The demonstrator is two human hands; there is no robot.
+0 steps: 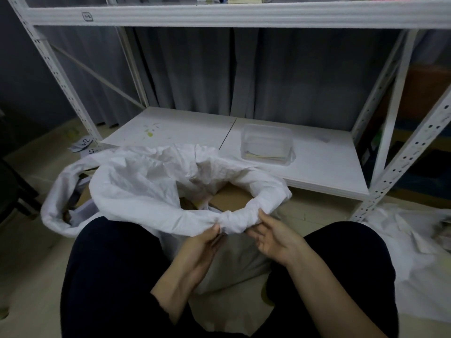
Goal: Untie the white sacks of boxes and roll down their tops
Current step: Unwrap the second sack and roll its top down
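The white sack (136, 189) stands open on the floor between the seated person's knees, its top partly rolled into a thick rim, with brown cardboard boxes (229, 197) showing inside. The left hand (203, 240) reaches up from below, palm turned inward, its fingers pinching the near rim at a bunched twist. The right hand (273, 236) sits just beside it, fingers (264, 217) curled lightly against the rolled edge, thumb underneath. A second white sack (58, 203), already rolled down, sits to the left. Behind them, a clear plastic container (267, 145) rests on the low shelf (324, 167) of a white metal rack (400, 152).
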